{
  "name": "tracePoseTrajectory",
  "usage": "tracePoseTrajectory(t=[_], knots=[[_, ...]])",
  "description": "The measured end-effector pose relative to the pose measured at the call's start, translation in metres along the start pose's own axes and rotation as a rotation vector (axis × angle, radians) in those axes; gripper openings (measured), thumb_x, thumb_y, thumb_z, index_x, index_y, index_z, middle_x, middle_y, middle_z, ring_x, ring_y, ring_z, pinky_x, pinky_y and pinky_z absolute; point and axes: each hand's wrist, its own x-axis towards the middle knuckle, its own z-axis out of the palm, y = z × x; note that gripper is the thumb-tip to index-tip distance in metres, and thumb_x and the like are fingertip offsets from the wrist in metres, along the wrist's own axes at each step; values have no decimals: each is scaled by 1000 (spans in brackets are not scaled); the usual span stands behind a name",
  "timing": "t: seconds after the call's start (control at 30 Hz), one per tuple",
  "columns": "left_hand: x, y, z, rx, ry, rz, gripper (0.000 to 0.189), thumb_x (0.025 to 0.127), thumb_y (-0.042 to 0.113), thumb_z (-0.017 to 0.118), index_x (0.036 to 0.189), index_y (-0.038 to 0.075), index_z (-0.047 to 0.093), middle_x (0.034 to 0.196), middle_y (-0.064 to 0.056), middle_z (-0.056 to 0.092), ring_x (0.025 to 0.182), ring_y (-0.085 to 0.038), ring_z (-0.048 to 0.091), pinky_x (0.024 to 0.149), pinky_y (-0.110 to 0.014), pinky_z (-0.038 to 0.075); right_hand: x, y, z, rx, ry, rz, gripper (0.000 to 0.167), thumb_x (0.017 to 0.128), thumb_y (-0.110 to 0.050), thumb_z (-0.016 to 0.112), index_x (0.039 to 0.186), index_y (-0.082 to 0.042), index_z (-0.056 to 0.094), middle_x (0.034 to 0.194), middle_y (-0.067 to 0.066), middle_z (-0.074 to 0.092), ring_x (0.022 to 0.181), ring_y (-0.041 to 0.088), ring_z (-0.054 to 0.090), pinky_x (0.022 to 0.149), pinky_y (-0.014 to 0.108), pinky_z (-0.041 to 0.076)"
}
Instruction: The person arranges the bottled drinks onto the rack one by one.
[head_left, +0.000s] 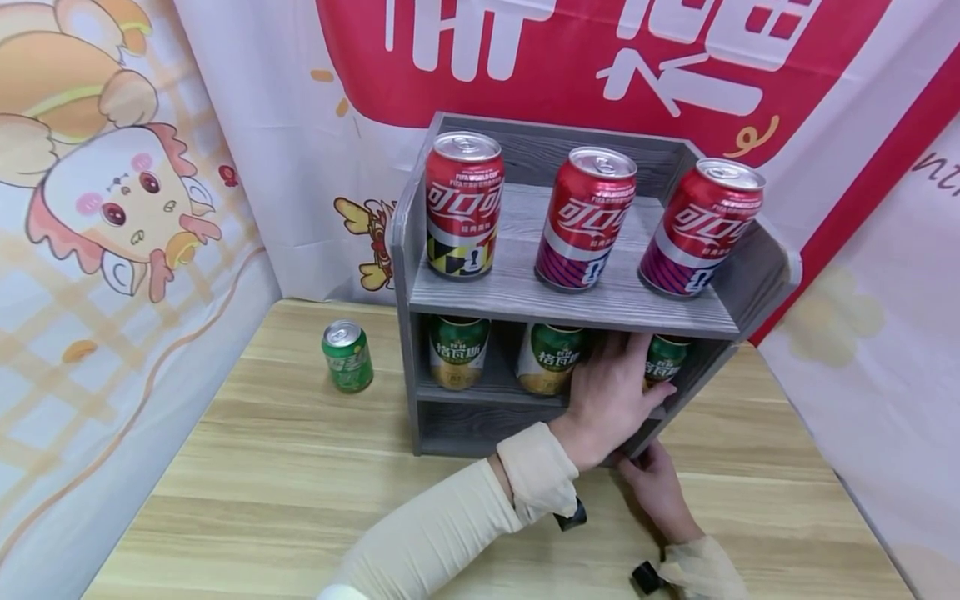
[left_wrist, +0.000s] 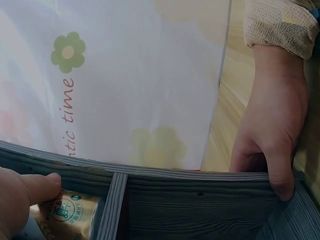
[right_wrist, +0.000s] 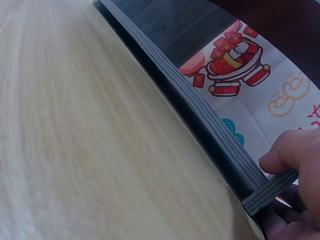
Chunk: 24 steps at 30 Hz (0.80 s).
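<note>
A grey wooden shelf rack (head_left: pixel 408 392) stands on the table. My left hand (head_left: pixel 611 400) reaches into its middle level and holds the rightmost green-and-gold can (head_left: pixel 666 360), which lies between thumb and fingers. The fingertips are hidden under the top shelf. In the left wrist view, the left thumb (left_wrist: pixel 42 187) is on that can's gold lower part (left_wrist: pixel 75 215), beside the side panel. My right hand (head_left: pixel 660 492) grips the rack's lower right corner. The right wrist view has its thumb (right_wrist: pixel 282 152) on one side of the grey panel (right_wrist: pixel 270 192), with fingers on the other.
Three red cola cans (head_left: pixel 465 208) stand on the top shelf. Two more green-and-gold cans (head_left: pixel 457 354) (head_left: pixel 551 358) share the middle level. A small green can (head_left: pixel 347 357) stands on the wooden table (head_left: pixel 300 467) left of the rack. Printed cloths hang behind and beside it.
</note>
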Motion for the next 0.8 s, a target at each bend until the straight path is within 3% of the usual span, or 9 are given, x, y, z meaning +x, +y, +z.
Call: tracePoseTrajectory(t=[0.17, 0.47, 0.8], knots=[[1, 2, 1, 15, 5, -13, 81, 78, 53, 77, 141, 19, 40, 125, -5, 59, 105, -17, 66, 57, -29, 59, 0, -2, 0, -4, 2, -3, 38, 92, -3, 65, 127, 0, 54, 104, -25, 59, 98, -8, 56, 82, 8, 50], [4, 4, 1, 21, -8, -28, 81, 78, 54, 77, 141, 19, 40, 126, -4, 58, 108, -17, 65, 61, -29, 59, 1, -5, -2, -30, 0, -9, 37, 92, -3, 65, 127, 1, 53, 108, -13, 60, 98, -8, 56, 81, 8, 50], [2, 4, 1, 17, -30, -38, 78, 80, 53, 75, 141, 20, 40, 126, -3, 58, 99, -15, 67, 57, -28, 57, -2, -4, 0, 3, 13, -17, 34, 89, 2, 66, 122, 2, 55, 100, -25, 60, 95, -8, 57, 81, 8, 50]])
